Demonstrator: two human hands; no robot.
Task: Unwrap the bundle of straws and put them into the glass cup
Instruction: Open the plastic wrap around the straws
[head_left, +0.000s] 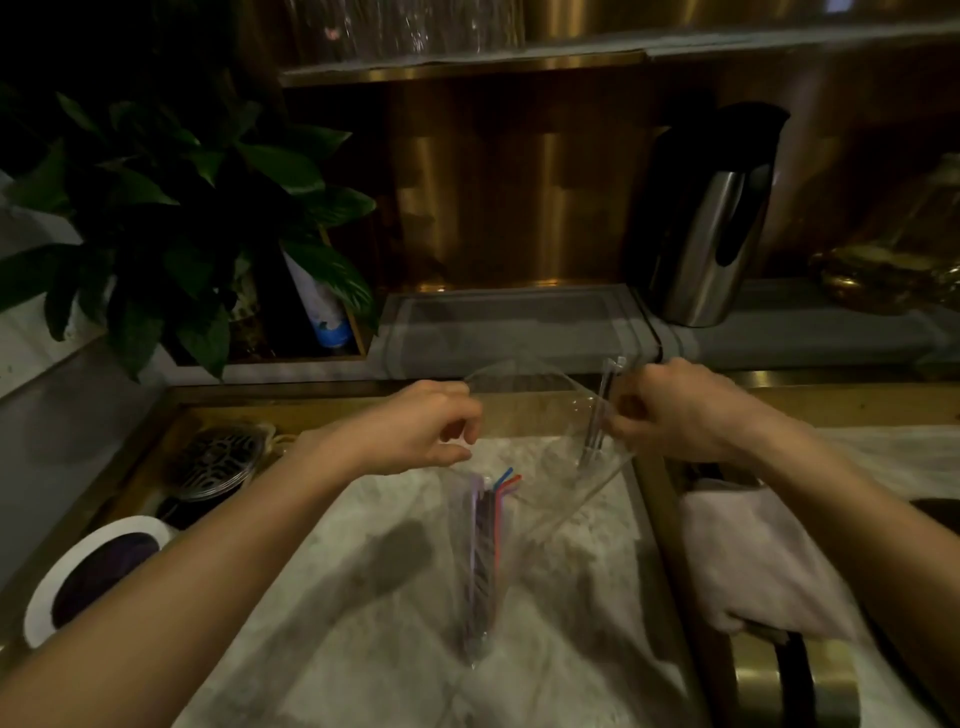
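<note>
- Clear plastic wrapper (524, 395) stretched between both hands above the marble tabletop (363, 597).
- Left hand (415, 431) pinches its edge; right hand (675, 410) grasps wrapper and straws (597, 415).
- Glass cup (480, 561) below holds coloured straws.

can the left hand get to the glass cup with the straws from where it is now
Probably yes. The left hand hovers just above the glass cup with nothing between them, but it is pinching the clear wrapper, so it would have to let go first.
</note>
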